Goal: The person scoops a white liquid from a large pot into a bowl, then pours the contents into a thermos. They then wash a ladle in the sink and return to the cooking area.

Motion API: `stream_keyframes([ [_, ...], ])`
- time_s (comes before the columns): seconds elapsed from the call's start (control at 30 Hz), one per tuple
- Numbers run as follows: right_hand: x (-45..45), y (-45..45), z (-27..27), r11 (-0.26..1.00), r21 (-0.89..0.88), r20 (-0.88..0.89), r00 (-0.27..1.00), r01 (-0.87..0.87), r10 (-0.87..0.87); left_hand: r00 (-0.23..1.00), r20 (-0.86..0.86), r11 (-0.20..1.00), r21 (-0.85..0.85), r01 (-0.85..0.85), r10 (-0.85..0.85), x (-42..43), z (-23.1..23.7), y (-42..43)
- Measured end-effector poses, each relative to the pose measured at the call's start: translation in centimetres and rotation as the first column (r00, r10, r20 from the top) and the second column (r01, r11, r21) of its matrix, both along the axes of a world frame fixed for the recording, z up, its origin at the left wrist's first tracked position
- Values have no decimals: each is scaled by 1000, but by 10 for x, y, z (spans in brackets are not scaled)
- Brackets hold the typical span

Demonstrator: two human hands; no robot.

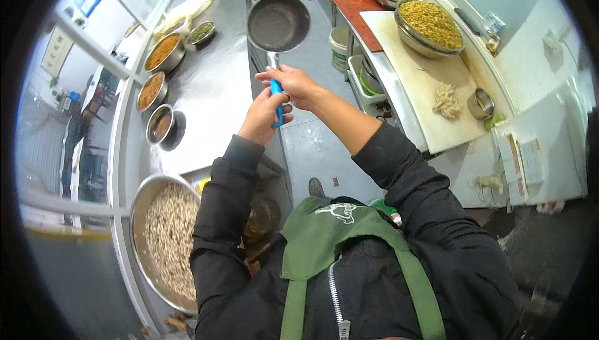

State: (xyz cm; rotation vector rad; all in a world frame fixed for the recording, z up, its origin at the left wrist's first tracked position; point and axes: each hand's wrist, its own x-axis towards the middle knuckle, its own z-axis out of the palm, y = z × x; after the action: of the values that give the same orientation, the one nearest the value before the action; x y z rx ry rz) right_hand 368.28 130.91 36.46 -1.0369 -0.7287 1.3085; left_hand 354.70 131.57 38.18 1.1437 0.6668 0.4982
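Note:
A dark frying pan (pixel 279 23) with a blue handle is held out in front of me above the grey floor, its inside facing up with nothing visible in it. My left hand (pixel 265 114) is closed around the lower end of the handle. Higher up, near the metal neck, my right hand (pixel 295 85) grips the same handle, with some fingers extended. Parts of the handle are hidden by my fingers.
Left, a steel table (pixel 220 82) bears metal bowls of brown powder (pixel 164 53). A large basin (pixel 140 241) holds pale pieces. Right, a white cutting board (pixel 421 87) carries a heaped bowl (pixel 430 26), a crumpled cloth (pixel 448 101) and a metal cup (pixel 481 104). A white bucket (pixel 339 48) stands below.

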Motion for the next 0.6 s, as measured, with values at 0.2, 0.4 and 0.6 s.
stream_keyframes([
  [0.2,105,120,24,954,72,417,859,292,-295,994,102,914,-405,0,45,124,31,240],
  [0.4,140,215,62,883,243,671,727,-402,146,980,118,966,-225,-128,158,301,79,491],
  [0.6,259,385,98,768,514,678,730,-383,-89,948,187,951,-222,-215,258,428,122,692],
])
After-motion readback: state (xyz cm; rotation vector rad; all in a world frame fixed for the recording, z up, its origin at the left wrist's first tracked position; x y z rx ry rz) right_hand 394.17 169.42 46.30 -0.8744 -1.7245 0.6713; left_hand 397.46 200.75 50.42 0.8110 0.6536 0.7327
